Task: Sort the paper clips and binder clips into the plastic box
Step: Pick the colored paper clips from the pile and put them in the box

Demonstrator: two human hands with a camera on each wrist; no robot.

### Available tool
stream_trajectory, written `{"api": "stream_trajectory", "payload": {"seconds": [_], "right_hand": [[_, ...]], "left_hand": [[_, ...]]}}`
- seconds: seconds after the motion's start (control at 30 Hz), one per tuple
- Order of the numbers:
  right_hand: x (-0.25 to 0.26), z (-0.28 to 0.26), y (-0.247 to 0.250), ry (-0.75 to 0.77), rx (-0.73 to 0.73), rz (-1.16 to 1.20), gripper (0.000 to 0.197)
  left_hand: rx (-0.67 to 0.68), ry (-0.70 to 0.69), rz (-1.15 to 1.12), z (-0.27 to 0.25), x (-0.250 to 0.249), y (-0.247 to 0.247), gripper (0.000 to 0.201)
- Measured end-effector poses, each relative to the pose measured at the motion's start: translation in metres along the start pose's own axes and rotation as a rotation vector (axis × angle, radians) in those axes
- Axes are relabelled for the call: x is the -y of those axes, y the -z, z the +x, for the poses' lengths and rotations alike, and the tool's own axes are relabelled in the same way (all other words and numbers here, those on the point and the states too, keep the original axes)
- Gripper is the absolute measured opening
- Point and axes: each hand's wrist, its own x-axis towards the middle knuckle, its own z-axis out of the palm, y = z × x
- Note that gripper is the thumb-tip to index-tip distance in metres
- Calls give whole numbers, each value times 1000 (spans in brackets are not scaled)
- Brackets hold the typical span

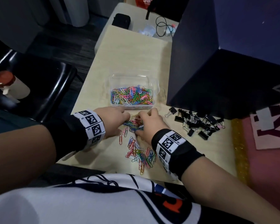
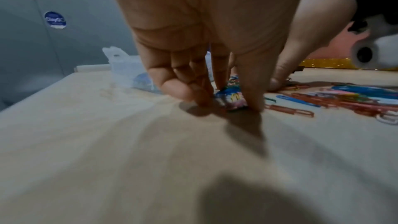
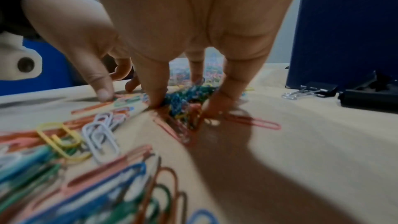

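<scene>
A clear plastic box (image 1: 109,88) half full of coloured paper clips stands mid-table. Just in front of it, my left hand (image 1: 115,117) and right hand (image 1: 149,125) face each other around a bunch of paper clips (image 1: 134,122). In the left wrist view, thumb and fingers pinch part of the bunch (image 2: 231,99). In the right wrist view, curled fingertips (image 3: 155,98) close on the tangled clips (image 3: 185,105) against the tabletop. More loose paper clips (image 1: 141,154) lie nearer me. A heap of black binder clips (image 1: 199,123) sits to the right.
A tall dark blue box (image 1: 217,70) stands right of the plastic box, close behind the binder clips. A black chair (image 1: 39,88) and a red-capped bottle (image 1: 6,83) are off the table's left edge. A black pouch (image 1: 121,21) and cable (image 1: 163,26) lie far back.
</scene>
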Motion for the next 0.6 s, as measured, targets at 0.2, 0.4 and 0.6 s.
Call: {"api": "stream_trajectory", "payload": {"seconds": [0.2,0.4,0.6], "right_hand": [[-9,4,3,58,-57,30,26],[-14,8,12,3,-97,80,27],[-12,9,37,14,-173,130,18]], "left_hand": [[-97,14,-39,8,-3,-2,24],[-128,35,-46,10,-4,-2,22],[-158,33,35,8,-6,2,27]]}}
